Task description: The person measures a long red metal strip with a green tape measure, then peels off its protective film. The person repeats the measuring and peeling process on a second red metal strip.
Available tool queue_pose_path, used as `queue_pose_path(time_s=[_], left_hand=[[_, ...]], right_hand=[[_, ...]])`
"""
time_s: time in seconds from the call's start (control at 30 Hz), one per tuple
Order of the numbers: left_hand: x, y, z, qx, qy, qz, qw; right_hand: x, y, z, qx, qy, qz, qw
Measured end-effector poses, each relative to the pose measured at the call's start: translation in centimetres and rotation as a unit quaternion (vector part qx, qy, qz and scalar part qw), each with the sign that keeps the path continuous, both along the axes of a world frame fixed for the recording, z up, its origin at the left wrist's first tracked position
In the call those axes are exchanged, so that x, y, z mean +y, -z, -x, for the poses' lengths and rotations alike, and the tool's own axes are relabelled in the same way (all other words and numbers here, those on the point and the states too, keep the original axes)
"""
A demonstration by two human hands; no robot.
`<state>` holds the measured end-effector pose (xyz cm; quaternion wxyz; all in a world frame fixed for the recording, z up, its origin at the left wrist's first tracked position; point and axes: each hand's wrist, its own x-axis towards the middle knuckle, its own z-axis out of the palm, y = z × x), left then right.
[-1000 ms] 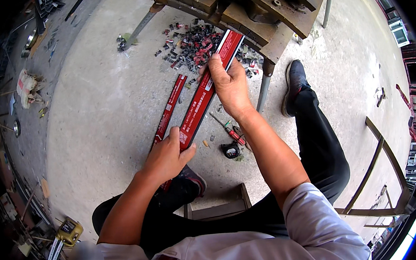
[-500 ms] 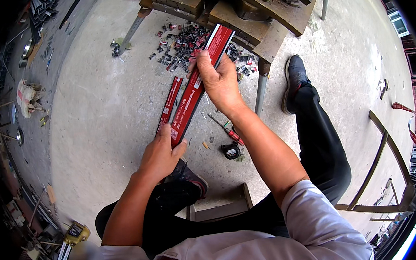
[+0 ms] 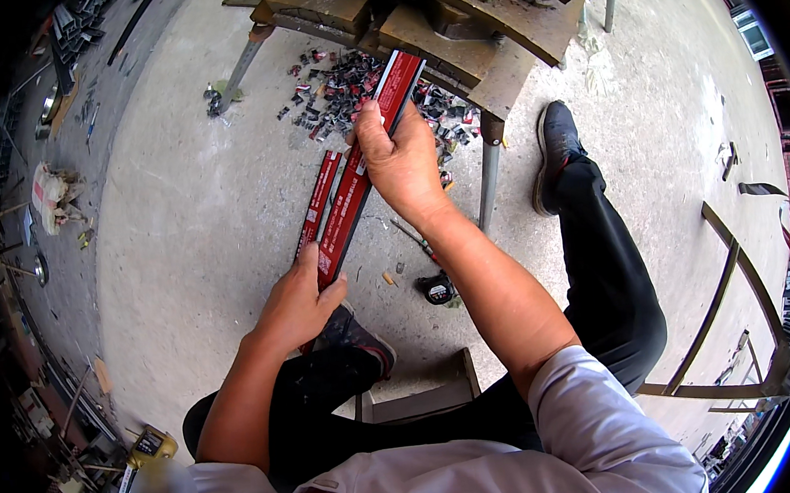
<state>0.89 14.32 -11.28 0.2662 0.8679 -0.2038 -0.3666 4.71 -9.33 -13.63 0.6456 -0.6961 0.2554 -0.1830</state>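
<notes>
A long profile bar (image 3: 343,215) covered in red printed film slants up and away from me. My right hand (image 3: 399,166) is closed around its upper part, thumb on the red face. At its near end, my left hand (image 3: 294,297) is closed on it. A second, narrower red-filmed bar (image 3: 323,195) lies along its left side, its lower end also at my left hand. The left fingers are partly hidden behind the bars. The far tip of the wide bar overlaps the edge of a heavy metal machine (image 3: 434,48) in view; I cannot tell if they touch.
Many small red and black offcuts (image 3: 335,92) litter the floor under the machine. A black tape measure (image 3: 434,288) and a screwdriver (image 3: 415,238) lie below my right forearm. A metal frame (image 3: 746,310) stands at right, a yellow tape measure (image 3: 152,443) at lower left.
Both bars and my hands appear slightly farther left, and so does the machine. My right forearm now covers more of the screwdriver. The grip of both hands looks the same.
</notes>
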Motion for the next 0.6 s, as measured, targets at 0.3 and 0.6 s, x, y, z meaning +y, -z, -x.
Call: queue_pose_path(time_s=[0.3,0.6], left_hand=[[-0.7,-1.7,-0.6,0.046,0.007,-0.034,0.998],[-1.6,-3.5,-0.2,0.086,0.017,-0.039,0.995]], right_hand=[[-0.3,-0.7,0.2,-0.008,-0.020,-0.028,0.999],[-0.7,-1.5,0.3,0.026,-0.034,-0.013,0.999]])
